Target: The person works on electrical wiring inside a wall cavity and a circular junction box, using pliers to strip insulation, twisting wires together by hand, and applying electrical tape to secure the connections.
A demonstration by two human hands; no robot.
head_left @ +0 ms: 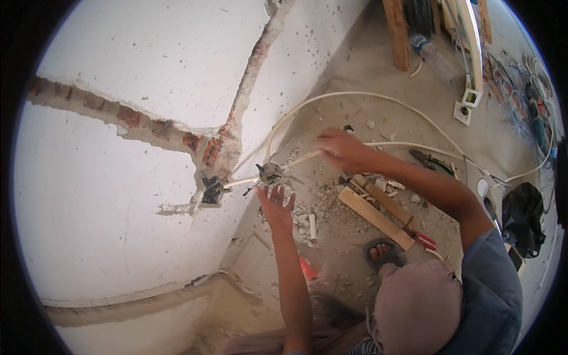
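My left hand [277,208] is held with fingers spread and stretched, its fingertips at the lower edge of a round junction box [270,173]. Dark wires poke out of the box. A short piece of pale conduit [241,182] runs from it to a square recess [212,190] in the wall, where dark wires show. Another conduit [302,158] leaves the box to the right and passes behind or under my right hand [343,151]. That hand is smeared by motion, so its grip on the conduit is unclear. A third conduit [361,93] arcs up and away from the box.
Broken channels [171,133] expose brick in the white wall. Rubble, wooden pieces [376,218], a red-handled tool [425,239] and pliers [431,161] lie on the floor. My sandalled foot [383,251] is near. A bottle [436,59], black bag [523,219] and tangled cables [512,89] are rightward.
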